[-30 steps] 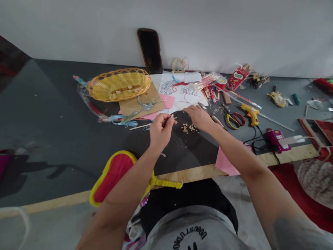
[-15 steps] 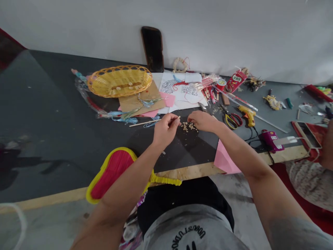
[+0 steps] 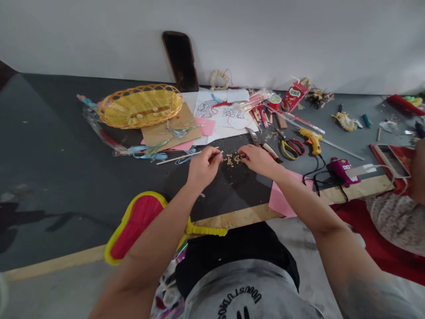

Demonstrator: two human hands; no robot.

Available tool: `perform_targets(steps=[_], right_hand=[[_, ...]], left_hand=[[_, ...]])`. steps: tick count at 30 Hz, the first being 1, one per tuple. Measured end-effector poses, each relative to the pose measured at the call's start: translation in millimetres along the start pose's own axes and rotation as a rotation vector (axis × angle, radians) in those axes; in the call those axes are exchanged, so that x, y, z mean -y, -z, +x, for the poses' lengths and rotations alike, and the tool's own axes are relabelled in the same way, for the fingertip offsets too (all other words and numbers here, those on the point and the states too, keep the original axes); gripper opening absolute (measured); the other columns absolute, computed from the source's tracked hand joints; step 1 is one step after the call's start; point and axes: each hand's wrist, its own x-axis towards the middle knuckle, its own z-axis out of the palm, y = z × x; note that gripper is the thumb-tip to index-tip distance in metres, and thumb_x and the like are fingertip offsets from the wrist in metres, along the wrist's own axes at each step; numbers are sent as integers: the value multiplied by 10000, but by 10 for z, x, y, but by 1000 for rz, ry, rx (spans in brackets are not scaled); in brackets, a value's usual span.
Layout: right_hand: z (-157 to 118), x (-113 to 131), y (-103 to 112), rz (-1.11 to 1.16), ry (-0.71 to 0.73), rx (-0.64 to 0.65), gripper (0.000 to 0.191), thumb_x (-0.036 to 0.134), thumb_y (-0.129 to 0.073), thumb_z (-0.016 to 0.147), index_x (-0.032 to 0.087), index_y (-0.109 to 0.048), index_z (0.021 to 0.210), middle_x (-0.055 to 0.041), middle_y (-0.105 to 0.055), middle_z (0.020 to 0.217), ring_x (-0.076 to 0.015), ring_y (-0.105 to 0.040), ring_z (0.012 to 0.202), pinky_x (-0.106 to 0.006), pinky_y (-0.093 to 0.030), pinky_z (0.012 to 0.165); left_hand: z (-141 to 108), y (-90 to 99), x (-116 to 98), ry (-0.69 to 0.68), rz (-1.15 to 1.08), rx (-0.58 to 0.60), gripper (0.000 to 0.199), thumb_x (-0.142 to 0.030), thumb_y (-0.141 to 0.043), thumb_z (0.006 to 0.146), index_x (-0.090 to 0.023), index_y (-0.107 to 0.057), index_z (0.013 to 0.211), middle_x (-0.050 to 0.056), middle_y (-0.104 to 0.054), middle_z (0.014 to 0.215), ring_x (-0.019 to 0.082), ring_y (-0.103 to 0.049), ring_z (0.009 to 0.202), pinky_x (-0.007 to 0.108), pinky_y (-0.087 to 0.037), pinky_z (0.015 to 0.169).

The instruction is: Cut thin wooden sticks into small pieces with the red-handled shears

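My left hand [image 3: 204, 167] is closed in a pinch, with a thin pale stick [image 3: 179, 157] running through or just behind its fingers and out to the left. Close by on the dark tabletop lies a small scatter of pale bead-like bits [image 3: 229, 160]. At the right edge of these bits, my right hand [image 3: 257, 159] has its fingers bent together and down; whatever is between the fingertips is hidden. Just beyond that hand are pliers or cutters [image 3: 254, 137] and a tool with a pale handle [image 3: 269, 149].
A yellow wicker basket [image 3: 141, 108] sits on brown paper, near printed drawings [image 3: 219, 113] and a phone [image 3: 181, 60] against the wall. Scissors [image 3: 292, 148], a yellow glue gun [image 3: 312, 139] and a purple plug block [image 3: 343, 172] lie rightward. A red-and-yellow fan [image 3: 141, 221] overhangs the front edge.
The view has shifted slightly, moving the tabletop things leftward. My right hand has shifted right relative to the tabletop bits, and the pale-handled tool behind it shows more. My left hand keeps its pinch.
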Motion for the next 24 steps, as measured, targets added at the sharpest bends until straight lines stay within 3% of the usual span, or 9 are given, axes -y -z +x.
perform_targets(steps=[5,9,13,16,20,24], right_hand=[[37,-97,121,-1,6,-123,281,108,-511,915,171,-614,1169,-106,-653,1101,-224,-627,990,-335,-471,879],[-145,-282,247,-215,-82,-161,164,194,-533,926,157,-648,1036,-140,-647,1053,-289,-583,1055,-426,-427,974],[-318,-414,157,-364,-242,-180,291,357,-599,912,131,-634,1092,-192,-611,1121,-349,-523,1113,-487,-414,969],[-347,-449,43,-361,-257,-184,284,351,-587,914,130,-630,1087,-200,-619,1134,-355,-511,1135,-501,-409,987],[-328,-484,58,-228,-238,-231,148,251,-528,920,149,-623,967,-196,-648,1103,-326,-564,1085,-485,-429,986],[-342,-515,247,167,-249,-439,163,355,-554,940,205,-577,880,-116,-661,988,-246,-610,943,-381,-500,834]], left_hand=[[1,6,-3,7,-21,-11,193,-355,-539,913,-191,-631,959,56,-775,881,174,-689,759,282,-471,708],[-8,4,-9,-8,-19,-24,220,-365,-519,930,-190,-639,987,56,-775,900,165,-689,761,277,-490,720],[-15,5,-12,-19,-9,-43,225,-356,-529,921,-189,-655,1004,54,-772,917,158,-681,752,268,-499,723],[-15,8,-23,-26,-1,-55,229,-363,-535,914,-189,-665,985,50,-765,919,158,-665,751,269,-495,724],[-7,6,-20,-44,-9,-84,221,-352,-540,904,-184,-678,946,52,-739,933,149,-627,741,263,-478,707],[8,-12,18,19,-92,-92,238,-376,-567,887,-185,-682,971,34,-712,875,135,-575,675,258,-452,659]])
